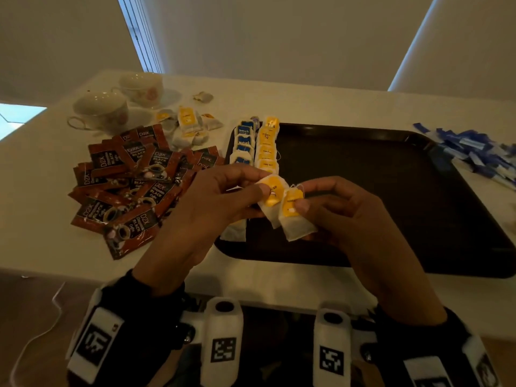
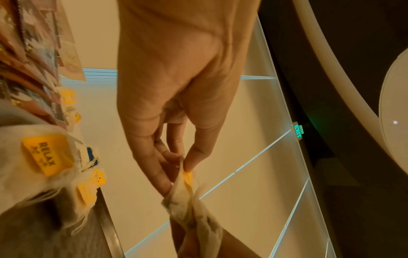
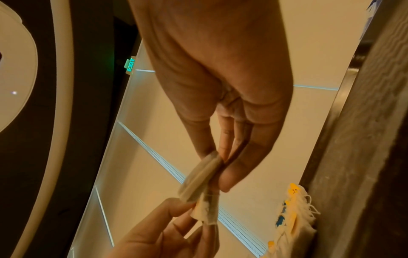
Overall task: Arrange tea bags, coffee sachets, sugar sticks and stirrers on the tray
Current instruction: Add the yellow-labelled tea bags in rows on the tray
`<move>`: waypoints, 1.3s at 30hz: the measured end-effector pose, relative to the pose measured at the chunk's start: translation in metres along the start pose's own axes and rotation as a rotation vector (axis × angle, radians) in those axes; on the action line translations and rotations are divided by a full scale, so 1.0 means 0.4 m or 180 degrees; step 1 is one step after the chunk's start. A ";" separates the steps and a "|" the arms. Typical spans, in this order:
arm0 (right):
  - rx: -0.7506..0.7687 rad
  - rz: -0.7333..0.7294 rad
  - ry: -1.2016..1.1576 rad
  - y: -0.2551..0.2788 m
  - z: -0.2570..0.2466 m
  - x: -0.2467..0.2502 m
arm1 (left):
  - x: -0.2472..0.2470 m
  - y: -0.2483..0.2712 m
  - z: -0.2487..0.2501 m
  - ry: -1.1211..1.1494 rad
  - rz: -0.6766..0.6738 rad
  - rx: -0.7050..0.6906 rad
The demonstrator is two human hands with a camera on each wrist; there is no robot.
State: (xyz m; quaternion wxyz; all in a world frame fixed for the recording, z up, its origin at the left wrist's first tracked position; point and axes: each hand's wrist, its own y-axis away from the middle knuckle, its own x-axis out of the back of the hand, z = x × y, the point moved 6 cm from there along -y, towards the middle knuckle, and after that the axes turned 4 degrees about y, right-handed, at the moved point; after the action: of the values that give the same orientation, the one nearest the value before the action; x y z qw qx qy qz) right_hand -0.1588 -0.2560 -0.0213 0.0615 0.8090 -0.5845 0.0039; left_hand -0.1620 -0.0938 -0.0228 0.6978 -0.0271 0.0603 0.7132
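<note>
Above the near left part of the black tray (image 1: 377, 191) both hands hold yellow-tagged tea bags. My left hand (image 1: 223, 194) pinches one tea bag (image 1: 272, 195) between thumb and fingers. My right hand (image 1: 329, 202) pinches a second tea bag (image 1: 293, 216) beside it, and the two bags overlap. In the left wrist view the left fingers (image 2: 163, 167) pinch the tea bag (image 2: 187, 197) by its top. The right wrist view shows the right fingers (image 3: 229, 167) on the tea bag (image 3: 198, 181). Two rows of tea bags (image 1: 255, 143), blue-tagged and yellow-tagged, lie along the tray's left edge.
A heap of red-brown coffee sachets (image 1: 134, 180) lies left of the tray. Loose tea bags (image 1: 190, 127) sit behind the heap, near two white cups on saucers (image 1: 103, 110). Blue and white sugar sticks (image 1: 474, 152) are piled right of the tray.
</note>
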 end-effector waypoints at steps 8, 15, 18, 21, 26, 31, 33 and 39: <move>-0.0086 0.0011 0.0334 -0.008 -0.003 0.030 | 0.015 -0.004 0.013 -0.0302 0.0252 -0.0262; 0.0022 -0.0301 0.1492 -0.064 -0.071 0.029 | 0.074 0.010 0.044 -0.0610 0.0610 -0.0591; 0.0098 -0.0474 0.2015 -0.108 -0.109 0.013 | 0.088 0.013 0.045 -0.0532 0.0708 -0.0583; -0.0328 -0.0610 0.2127 -0.159 -0.095 0.007 | 0.088 0.013 0.040 -0.0532 0.0705 -0.0543; -0.0801 -0.1012 0.2550 -0.209 -0.048 -0.007 | 0.095 0.016 0.046 -0.0686 0.0694 -0.0631; -0.1029 -0.1277 0.2611 -0.229 -0.039 -0.020 | 0.100 0.020 0.048 -0.0635 0.0664 -0.0637; -0.1111 -0.1356 0.2572 -0.234 -0.035 -0.021 | 0.101 0.018 0.048 -0.0640 0.0673 -0.0650; -0.1323 -0.1520 0.2521 -0.249 -0.015 -0.017 | 0.096 0.016 0.056 -0.0627 0.0669 -0.0665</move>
State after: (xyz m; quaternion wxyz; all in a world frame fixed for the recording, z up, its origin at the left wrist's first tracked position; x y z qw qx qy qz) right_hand -0.0661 -0.2183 -0.0253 0.4374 0.8272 -0.3035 0.1798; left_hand -0.1683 -0.0529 -0.0050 0.6153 -0.0231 -0.0803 0.7838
